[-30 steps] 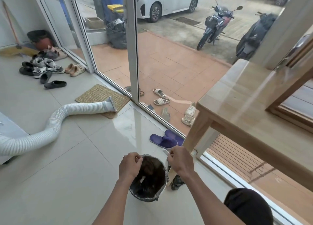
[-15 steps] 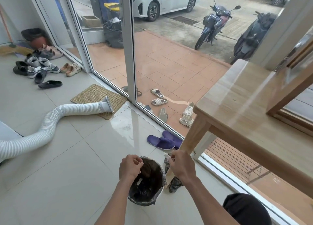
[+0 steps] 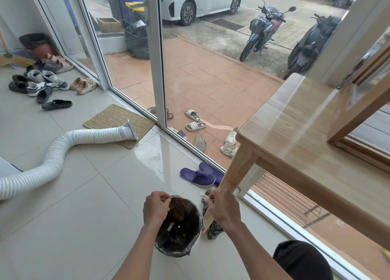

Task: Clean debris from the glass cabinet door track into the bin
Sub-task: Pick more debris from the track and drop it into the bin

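Observation:
A small bin (image 3: 176,252) lined with a black bag stands on the floor tiles at the bottom centre, with dark debris inside. My left hand (image 3: 155,208) is at its left rim, fingers pinched together on the bag's edge. My right hand (image 3: 224,210) is just right of the bin, closed on a small white wipe (image 3: 203,195) that pokes out above the fingers. The white door track (image 3: 272,215) runs along the foot of the glass, to the right of my hands.
A wooden table (image 3: 306,144) overhangs the right side; its leg (image 3: 236,170) comes down beside my right hand. Purple slippers (image 3: 198,176) lie ahead of the bin. A white ribbed hose (image 3: 63,146) crosses the floor at left, ending on a woven mat (image 3: 105,119). Several shoes lie far left.
Both hands stay at the bin's rim with the same grips. My view has shifted slightly, so the bin and hands sit a little lower in frame.

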A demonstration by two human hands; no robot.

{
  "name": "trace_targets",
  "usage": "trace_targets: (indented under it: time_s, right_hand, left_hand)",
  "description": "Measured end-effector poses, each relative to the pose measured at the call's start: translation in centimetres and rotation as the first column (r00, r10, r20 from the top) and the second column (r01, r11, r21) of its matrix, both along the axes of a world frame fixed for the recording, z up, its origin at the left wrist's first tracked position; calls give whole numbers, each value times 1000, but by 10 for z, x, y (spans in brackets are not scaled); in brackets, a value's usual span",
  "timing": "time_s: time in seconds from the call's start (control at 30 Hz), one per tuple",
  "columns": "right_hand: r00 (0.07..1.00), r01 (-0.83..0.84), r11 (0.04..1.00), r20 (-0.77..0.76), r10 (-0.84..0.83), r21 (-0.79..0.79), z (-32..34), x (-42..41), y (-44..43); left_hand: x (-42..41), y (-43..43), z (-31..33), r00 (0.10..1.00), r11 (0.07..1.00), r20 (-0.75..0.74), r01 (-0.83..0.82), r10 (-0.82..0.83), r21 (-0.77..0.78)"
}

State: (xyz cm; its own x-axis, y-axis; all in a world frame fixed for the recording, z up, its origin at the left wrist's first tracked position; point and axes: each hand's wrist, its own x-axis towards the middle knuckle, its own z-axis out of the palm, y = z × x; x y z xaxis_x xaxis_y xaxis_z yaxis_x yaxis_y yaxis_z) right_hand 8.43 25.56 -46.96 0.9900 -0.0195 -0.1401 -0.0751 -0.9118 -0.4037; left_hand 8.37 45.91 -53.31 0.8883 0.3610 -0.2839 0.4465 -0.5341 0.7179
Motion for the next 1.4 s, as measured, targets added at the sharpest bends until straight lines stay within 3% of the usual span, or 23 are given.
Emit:
trace_targets:
  time_s: [0.13,0.4,0.67,0.87,1.4]
  right_hand:
    - [1000,21,1000,6,-21,19,-6,3,7]
    - [998,66,996,-6,-66,60,-19,10,24]
    - [992,-29,998,-118,36,61,-39,13,39]
    - [985,-19,1000,-172,22,19,-46,5,24]
    - [989,-40,999,-143,44,29,-29,-4,15]
  left_hand:
    - [-6,12,1,999,990,29,41,-45,132]
    - [-17,42,1,994,971,68,71,-88,227]
    - [-30,46,-3,992,966,45,105,-119,238]
    - [-39,43,-7,991,964,24,121,-130,237]
    - [-41,31,18,976,917,27,196,-218,346]
